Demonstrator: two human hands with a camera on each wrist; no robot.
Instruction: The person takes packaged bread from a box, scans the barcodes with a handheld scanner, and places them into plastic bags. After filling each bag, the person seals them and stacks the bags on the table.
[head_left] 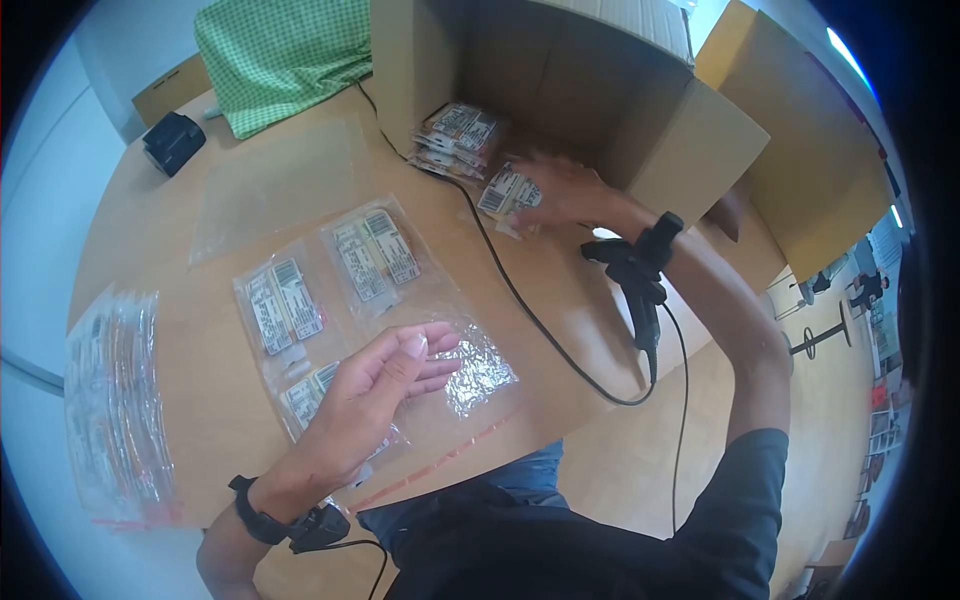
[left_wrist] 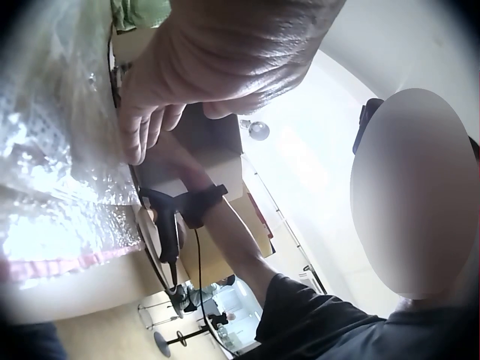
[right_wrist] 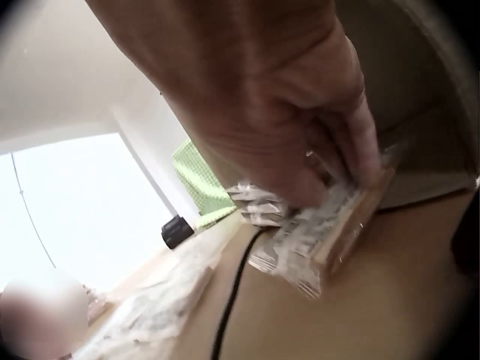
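Small clear packets with printed labels lie on a large clear plastic bag on the table. Above that bag the left hand hovers with relaxed, nearly straight fingers and nothing in it; the left wrist view shows it beside the shiny plastic. At the mouth of a cardboard box, the right hand holds a labelled packet. In the right wrist view the thumb and fingers of that hand pinch the packet. A stack of similar packets stands just left of it.
The open cardboard box stands at the back. A row of filled clear bags lies at the left edge. A flat empty bag, a black device, a green checked cloth and a black cable are also on the table.
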